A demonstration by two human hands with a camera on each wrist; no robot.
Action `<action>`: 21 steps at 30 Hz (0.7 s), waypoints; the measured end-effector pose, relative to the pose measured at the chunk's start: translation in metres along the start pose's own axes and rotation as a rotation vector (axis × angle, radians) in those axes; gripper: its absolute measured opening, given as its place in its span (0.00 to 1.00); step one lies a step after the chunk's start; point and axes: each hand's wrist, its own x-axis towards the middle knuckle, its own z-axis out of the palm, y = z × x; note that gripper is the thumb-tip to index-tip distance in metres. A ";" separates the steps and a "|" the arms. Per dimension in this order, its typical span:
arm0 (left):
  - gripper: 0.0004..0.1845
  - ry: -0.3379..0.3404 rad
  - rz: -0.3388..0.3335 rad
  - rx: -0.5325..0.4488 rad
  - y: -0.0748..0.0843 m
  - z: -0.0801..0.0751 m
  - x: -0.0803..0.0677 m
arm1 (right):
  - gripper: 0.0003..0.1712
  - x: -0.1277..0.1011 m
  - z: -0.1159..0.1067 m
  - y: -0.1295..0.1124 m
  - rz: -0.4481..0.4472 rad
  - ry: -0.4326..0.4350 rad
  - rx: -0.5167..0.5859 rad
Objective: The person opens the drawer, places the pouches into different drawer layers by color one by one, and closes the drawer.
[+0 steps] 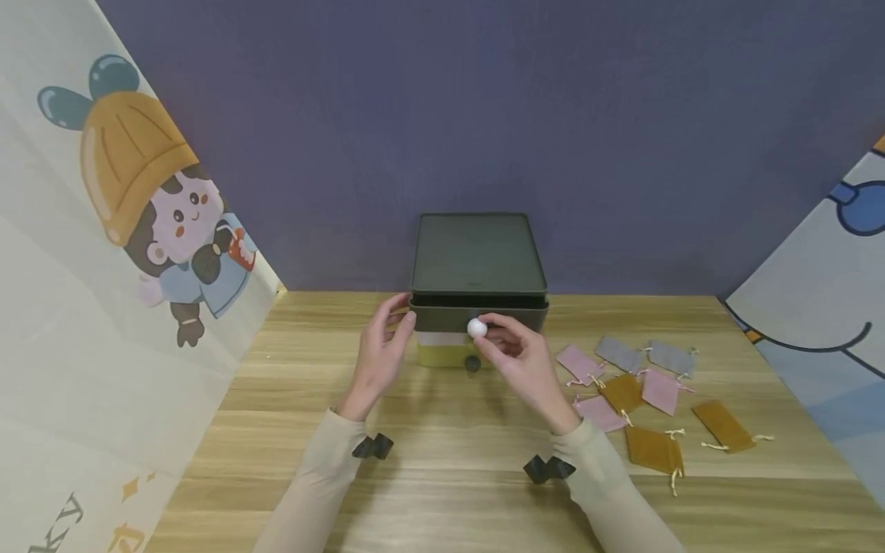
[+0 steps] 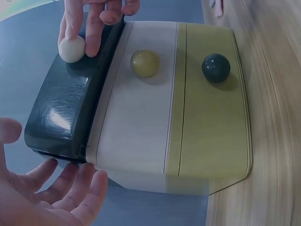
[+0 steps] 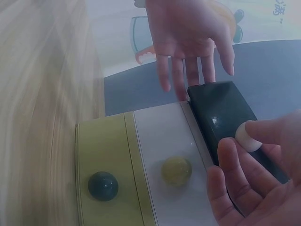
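Observation:
A small three-drawer cabinet [image 1: 478, 250] with a dark top stands against the back wall. Its dark top drawer [image 1: 442, 318] juts out, leaving a gap below the lid. My right hand [image 1: 524, 359] pinches that drawer's round white knob [image 1: 476, 328] between thumb and fingers. To the left, my left hand [image 1: 380, 355] has its fingertips right at the drawer's side edge, fingers loosely extended. Below, the white middle drawer [image 2: 136, 117] bears a yellow knob [image 2: 145, 63], and the yellow-green bottom drawer [image 2: 214, 132] has a dark knob [image 2: 216, 68]. The drawer's inside is hidden.
Several small drawstring pouches lie right of the cabinet on the wooden table [image 1: 442, 491]: pink [image 1: 660, 391], grey [image 1: 618, 354] and mustard [image 1: 654, 450]. A dark blue wall [image 1: 477, 115] rises behind, with printed panels at both sides.

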 end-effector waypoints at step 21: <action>0.29 -0.062 -0.147 -0.156 0.003 -0.002 0.024 | 0.20 -0.008 -0.002 -0.001 -0.052 -0.008 -0.029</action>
